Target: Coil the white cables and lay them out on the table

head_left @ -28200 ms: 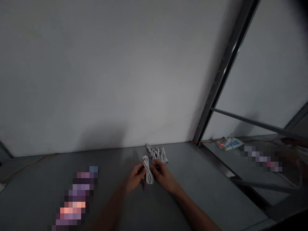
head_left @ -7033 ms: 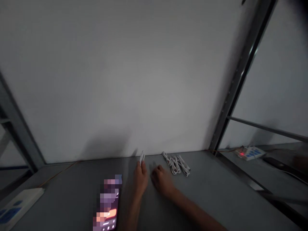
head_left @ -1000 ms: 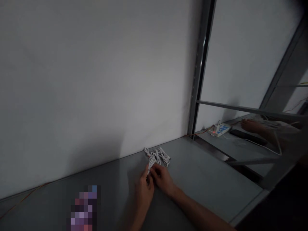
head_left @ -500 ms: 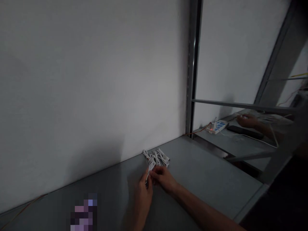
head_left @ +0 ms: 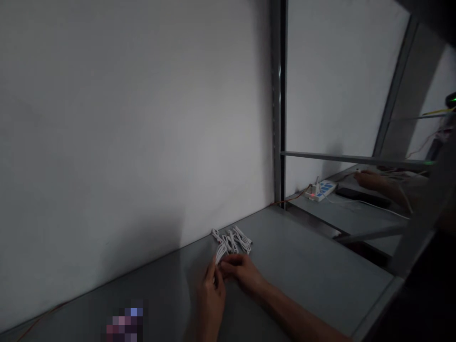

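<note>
A coiled white cable [head_left: 221,251] stands up out of my left hand [head_left: 211,289], whose fingers are closed around its lower end. My right hand [head_left: 239,271] meets it from the right, thumb and fingers pinched together on the same cable near the left fingertips. What exactly the right fingertips grip is partly hidden. Just beyond both hands, several bundled white cables [head_left: 242,240] lie side by side on the grey shelf [head_left: 302,256], close to the wall.
A metal post [head_left: 279,104] and crossbar [head_left: 356,158] divide this shelf from a neighbouring one. There, a white power strip [head_left: 325,190] with a lit red light lies beside a dark flat object [head_left: 361,195]. Another person's hand [head_left: 370,180] is there too. A pixelated patch covers something at lower left.
The view has shifted slightly, so the shelf sits a bit lower. My right fingers have moved closer over the cable's lower part, against my left fingertips. The other person's hand moved slightly.
</note>
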`<action>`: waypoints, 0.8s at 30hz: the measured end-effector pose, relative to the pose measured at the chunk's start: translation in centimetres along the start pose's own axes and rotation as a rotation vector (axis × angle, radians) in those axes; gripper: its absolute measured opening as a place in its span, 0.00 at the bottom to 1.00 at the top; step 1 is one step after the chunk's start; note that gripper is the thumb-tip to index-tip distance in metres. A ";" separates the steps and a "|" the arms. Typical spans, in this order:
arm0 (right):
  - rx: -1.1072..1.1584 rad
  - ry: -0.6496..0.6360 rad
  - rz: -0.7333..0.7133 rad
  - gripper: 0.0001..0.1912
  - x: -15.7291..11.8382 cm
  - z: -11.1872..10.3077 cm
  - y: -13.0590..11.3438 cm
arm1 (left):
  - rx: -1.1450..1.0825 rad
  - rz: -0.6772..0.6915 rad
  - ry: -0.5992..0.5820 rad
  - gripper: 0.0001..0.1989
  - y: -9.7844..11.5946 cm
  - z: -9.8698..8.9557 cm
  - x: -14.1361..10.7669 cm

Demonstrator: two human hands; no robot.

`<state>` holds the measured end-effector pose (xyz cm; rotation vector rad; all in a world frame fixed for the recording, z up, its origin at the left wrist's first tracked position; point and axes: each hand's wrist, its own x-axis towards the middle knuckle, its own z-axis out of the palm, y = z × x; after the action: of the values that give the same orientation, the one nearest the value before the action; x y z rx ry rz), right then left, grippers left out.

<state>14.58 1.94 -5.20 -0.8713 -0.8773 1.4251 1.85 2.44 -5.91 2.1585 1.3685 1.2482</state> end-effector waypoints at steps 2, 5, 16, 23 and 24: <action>0.051 0.031 -0.014 0.23 0.0 0.1 -0.1 | 0.017 0.000 0.020 0.19 0.1 -0.2 0.1; 0.105 0.015 -0.054 0.21 0.0 0.2 0.0 | 0.047 0.011 0.018 0.19 0.2 -0.4 0.1; -0.038 0.035 -0.091 0.17 0.4 -0.3 0.6 | 0.087 0.100 -0.029 0.20 -0.3 0.1 -0.3; 0.141 0.099 0.019 0.15 0.3 0.1 0.5 | 0.060 0.095 0.020 0.21 0.3 0.5 -0.4; 0.169 0.106 0.033 0.15 0.3 0.1 0.5 | 0.056 0.093 0.026 0.21 0.3 0.5 -0.5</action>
<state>14.26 2.18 -5.65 -0.8280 -0.6553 1.4460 2.37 2.00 -6.27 2.2754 1.3430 1.2899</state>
